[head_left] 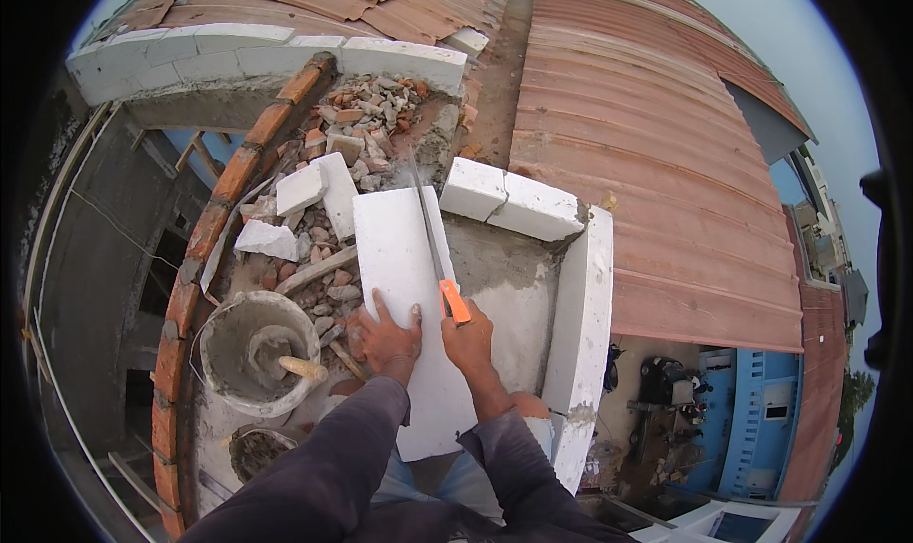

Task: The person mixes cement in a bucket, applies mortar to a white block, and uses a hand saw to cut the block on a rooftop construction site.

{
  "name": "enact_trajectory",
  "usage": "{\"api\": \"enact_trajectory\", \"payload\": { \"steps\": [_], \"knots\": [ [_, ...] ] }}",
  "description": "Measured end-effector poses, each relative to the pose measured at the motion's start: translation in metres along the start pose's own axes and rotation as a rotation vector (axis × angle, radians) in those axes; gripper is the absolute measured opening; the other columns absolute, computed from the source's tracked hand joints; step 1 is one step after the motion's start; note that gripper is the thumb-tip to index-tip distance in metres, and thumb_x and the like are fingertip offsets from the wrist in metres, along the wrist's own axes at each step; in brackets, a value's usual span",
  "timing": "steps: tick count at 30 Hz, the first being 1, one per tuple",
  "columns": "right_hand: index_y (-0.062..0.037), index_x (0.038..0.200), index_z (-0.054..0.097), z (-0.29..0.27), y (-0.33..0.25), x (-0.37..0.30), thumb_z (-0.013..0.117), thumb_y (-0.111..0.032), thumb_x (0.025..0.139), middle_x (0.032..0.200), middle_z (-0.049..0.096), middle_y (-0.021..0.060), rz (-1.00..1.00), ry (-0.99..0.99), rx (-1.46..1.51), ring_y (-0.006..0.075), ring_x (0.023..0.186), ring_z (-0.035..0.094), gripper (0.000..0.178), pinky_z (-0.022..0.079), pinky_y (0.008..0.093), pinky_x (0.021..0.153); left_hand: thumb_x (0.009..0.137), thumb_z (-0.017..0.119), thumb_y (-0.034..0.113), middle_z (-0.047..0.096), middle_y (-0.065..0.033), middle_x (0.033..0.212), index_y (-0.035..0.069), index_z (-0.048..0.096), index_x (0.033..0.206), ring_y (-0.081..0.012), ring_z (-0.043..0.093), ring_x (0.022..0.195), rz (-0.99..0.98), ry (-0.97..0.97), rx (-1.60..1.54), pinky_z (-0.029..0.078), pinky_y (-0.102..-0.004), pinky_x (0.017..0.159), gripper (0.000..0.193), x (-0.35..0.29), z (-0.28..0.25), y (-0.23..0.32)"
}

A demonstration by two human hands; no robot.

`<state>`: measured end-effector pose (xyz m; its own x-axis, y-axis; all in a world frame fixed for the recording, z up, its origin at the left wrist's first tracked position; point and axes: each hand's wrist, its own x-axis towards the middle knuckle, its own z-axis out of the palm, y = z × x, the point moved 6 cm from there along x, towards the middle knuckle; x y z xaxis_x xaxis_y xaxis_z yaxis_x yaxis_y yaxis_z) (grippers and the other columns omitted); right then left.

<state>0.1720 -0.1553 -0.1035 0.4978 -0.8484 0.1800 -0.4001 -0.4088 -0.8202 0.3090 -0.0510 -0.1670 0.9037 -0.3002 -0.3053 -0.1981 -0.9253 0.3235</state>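
Note:
A long white lightweight concrete block (pixel 390 224) lies lengthwise in front of me, its near end by my legs. My left hand (pixel 388 339) rests on its top with the fingers spread. In my right hand (pixel 469 339) is the orange handle of a hand saw (pixel 433 231), gripped with the fingers closed. The saw's long blade points away from me along the block's right side, its tip near the far end. Whether the teeth are in the block I cannot tell.
To the left stand a mortar bucket (pixel 259 353) with a wooden-handled tool and a smaller bucket (pixel 262 453). Rubble (pixel 366 115) and cut block pieces (pixel 302 189) lie beyond. A brick edge (pixel 181 324) drops off leftward; a low white block wall (pixel 578 305) bounds the right.

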Motion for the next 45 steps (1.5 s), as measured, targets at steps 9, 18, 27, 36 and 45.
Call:
{"api": "enact_trajectory", "payload": {
  "steps": [9, 18, 27, 36, 45],
  "knots": [
    [-0.0033, 0.135, 0.068, -0.095, -0.051, -0.186, 0.060, 0.001, 0.085, 0.118, 0.076, 0.0215, 0.076, -0.054, -0.020, 0.0342, 0.098, 0.078, 0.051, 0.060, 0.0372, 0.090, 0.095, 0.059, 0.072, 0.030, -0.0191, 0.164, 0.028, 0.024, 0.170, -0.0392, 0.035, 0.152, -0.002, -0.011, -0.013, 0.032, -0.0571, 0.122, 0.094, 0.001, 0.006, -0.006],
    [-0.0014, 0.112, 0.069, 0.018, 0.026, 0.003, 0.064, -0.004, 0.083, 0.091, 0.073, 0.0229, 0.104, 0.011, 0.014, 0.0408, 0.082, 0.074, 0.029, 0.058, 0.0451, 0.073, 0.095, 0.061, 0.071, 0.032, -0.0224, 0.163, 0.025, 0.024, 0.170, -0.0405, 0.041, 0.147, 0.050, 0.066, -0.053, 0.040, -0.0530, 0.117, 0.095, -0.004, -0.012, -0.001],
    [-0.0006, 0.118, 0.070, -0.062, -0.011, -0.132, 0.061, -0.001, 0.085, 0.096, 0.074, 0.0213, 0.268, -0.096, -0.055, 0.0377, 0.087, 0.076, 0.034, 0.060, 0.0427, 0.081, 0.094, 0.062, 0.070, 0.033, -0.0231, 0.162, 0.025, 0.027, 0.169, -0.0418, 0.043, 0.144, 0.030, 0.048, -0.029, 0.044, -0.0521, 0.115, 0.094, 0.003, 0.001, -0.003],
    [-0.0016, 0.127, 0.069, -0.065, -0.017, -0.141, 0.060, -0.001, 0.086, 0.104, 0.075, 0.0237, 0.196, -0.082, -0.055, 0.0388, 0.094, 0.077, 0.042, 0.061, 0.0435, 0.084, 0.095, 0.059, 0.072, 0.030, -0.0208, 0.163, 0.025, 0.021, 0.170, -0.0396, 0.032, 0.154, 0.024, -0.026, -0.028, 0.033, -0.0567, 0.122, 0.096, 0.000, -0.004, -0.003],
    [-0.0015, 0.108, 0.066, -0.001, 0.016, -0.019, 0.064, -0.006, 0.085, 0.091, 0.071, 0.0245, 0.144, -0.040, -0.038, 0.0466, 0.082, 0.070, 0.024, 0.057, 0.0488, 0.073, 0.094, 0.062, 0.071, 0.032, -0.0220, 0.163, 0.026, 0.025, 0.170, -0.0426, 0.044, 0.143, -0.009, 0.009, 0.022, 0.043, -0.0532, 0.115, 0.095, -0.006, -0.002, 0.000]
  ]
}}
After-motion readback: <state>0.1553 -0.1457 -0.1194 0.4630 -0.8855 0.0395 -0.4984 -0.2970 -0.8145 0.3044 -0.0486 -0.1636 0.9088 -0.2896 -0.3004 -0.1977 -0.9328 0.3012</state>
